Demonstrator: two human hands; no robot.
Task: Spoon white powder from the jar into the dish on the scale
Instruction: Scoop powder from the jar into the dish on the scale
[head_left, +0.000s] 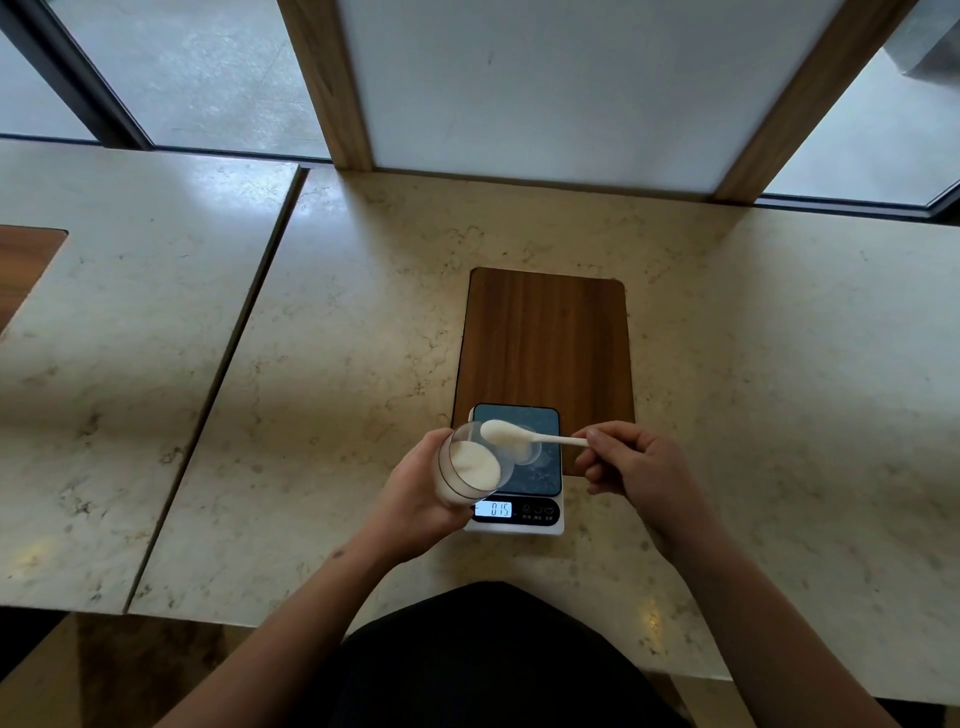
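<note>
My left hand grips a clear jar tilted toward the right, with white powder inside it. My right hand pinches the handle of a white spoon. The spoon bowl, heaped with powder, hovers at the jar's mouth, above the left part of the scale. A small clear dish sits on the scale's dark platform, partly hidden behind the jar rim and the spoon. The lit display reads about 0.15.
The scale stands on the near end of a wooden inlay panel set in the marble table. A second table lies to the left across a seam. Windows and a wood-framed white panel line the far edge.
</note>
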